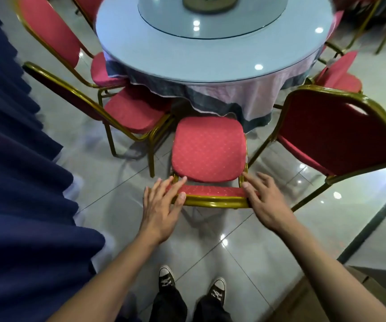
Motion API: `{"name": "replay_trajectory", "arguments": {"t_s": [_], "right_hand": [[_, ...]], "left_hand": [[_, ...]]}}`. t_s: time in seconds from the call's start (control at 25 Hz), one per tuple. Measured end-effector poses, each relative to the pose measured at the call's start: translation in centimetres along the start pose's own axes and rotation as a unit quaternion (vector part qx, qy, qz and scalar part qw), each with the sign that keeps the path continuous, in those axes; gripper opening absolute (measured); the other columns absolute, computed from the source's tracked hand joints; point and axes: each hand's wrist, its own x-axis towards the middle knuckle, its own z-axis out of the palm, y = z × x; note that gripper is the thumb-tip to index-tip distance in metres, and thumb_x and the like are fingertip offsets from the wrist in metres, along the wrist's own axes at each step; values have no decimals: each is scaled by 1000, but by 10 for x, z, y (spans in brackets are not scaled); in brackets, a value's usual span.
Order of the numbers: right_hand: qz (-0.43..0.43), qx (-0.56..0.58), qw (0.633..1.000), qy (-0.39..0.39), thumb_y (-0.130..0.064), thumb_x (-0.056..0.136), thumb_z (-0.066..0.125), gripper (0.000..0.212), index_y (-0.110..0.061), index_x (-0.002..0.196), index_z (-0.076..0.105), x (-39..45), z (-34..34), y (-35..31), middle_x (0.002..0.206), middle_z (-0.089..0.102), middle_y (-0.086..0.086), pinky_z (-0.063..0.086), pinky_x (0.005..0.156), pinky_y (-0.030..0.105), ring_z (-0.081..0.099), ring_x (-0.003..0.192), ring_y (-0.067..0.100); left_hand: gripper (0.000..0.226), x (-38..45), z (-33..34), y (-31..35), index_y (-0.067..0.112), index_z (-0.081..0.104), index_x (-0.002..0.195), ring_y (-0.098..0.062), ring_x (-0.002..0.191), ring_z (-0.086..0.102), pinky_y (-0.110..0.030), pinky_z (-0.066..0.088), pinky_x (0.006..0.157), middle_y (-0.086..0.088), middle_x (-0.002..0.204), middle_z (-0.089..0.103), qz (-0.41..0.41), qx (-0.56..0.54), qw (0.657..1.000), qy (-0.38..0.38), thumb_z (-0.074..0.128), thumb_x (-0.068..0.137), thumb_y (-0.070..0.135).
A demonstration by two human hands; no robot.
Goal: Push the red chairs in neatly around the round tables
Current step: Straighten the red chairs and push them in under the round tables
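Observation:
A red chair (208, 148) with a gold frame stands straight in front of me, its seat pointing at the round table (210, 56). My left hand (164, 203) lies with straight fingers on the left end of the chair's backrest top. My right hand (264, 201) lies the same way on the right end. The seat's front edge is just at the hanging tablecloth. Two red chairs (136, 110) at the left sit partly under the table. Another red chair (336, 129) at the right has its back turned towards me, angled.
A dark blue draped cloth (17, 182) fills the left side. The floor is glossy grey tile. A glass turntable (213, 22) sits on the table. More red chairs (341, 75) stand behind the table at the right. My shoes (192, 284) show below.

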Motion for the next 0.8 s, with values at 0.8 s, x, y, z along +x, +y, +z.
{"name": "replay_trajectory", "arguments": {"t_s": [0.8], "right_hand": [[-83, -68, 994, 27, -80, 94, 17, 63, -61, 154, 12, 91, -31, -1, 156, 32, -7, 27, 117, 54, 31, 141, 17]], "left_hand": [[70, 111, -26, 26, 58, 28, 148, -12, 153, 9, -47, -1, 125, 9, 162, 30, -40, -5, 999, 10, 1, 88, 79]]}}
